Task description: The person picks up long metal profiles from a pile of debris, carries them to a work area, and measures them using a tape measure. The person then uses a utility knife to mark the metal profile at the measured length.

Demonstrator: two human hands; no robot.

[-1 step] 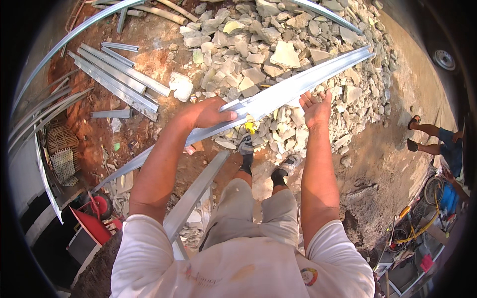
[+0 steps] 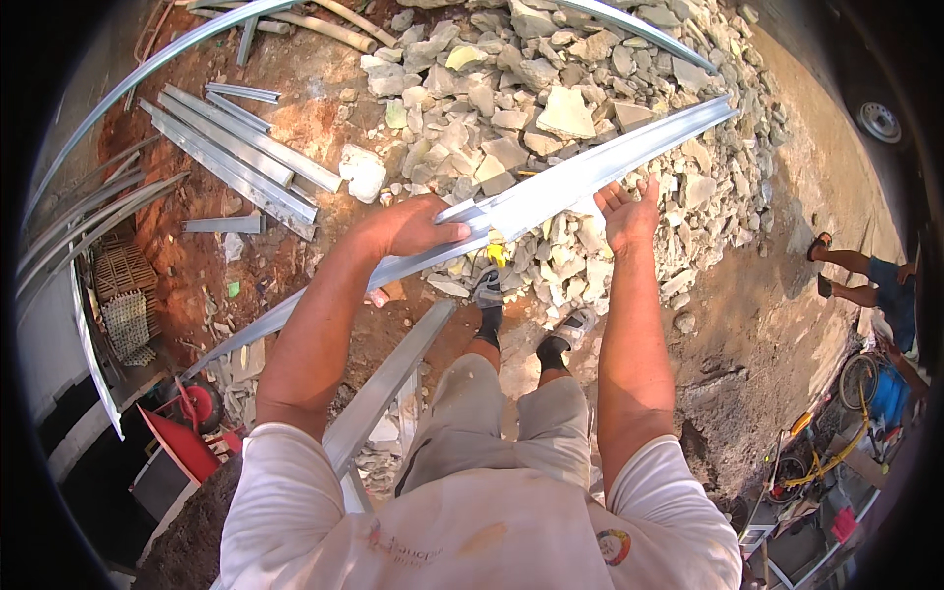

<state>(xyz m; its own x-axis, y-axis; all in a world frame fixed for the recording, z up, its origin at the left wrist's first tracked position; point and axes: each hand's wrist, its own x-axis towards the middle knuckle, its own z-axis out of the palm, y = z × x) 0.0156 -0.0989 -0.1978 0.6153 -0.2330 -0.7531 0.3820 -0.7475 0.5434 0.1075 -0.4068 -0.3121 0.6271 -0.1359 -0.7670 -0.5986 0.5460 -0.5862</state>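
Observation:
A long silvery metal channel runs aslant in front of me, from the lower left up to the right over the rubble. My left hand is closed around it near the middle, thumb on top, where a short second metal piece lies against it. Palm up, my right hand is open below the channel's right half. Its fingertips come close to the lower edge; whether they touch it I cannot tell.
Broken concrete rubble is heaped ahead. Several metal profiles lie on reddish soil at the left. Another metal beam slants beside my left leg. A red wheelbarrow stands lower left; another person and a bicycle are at the right.

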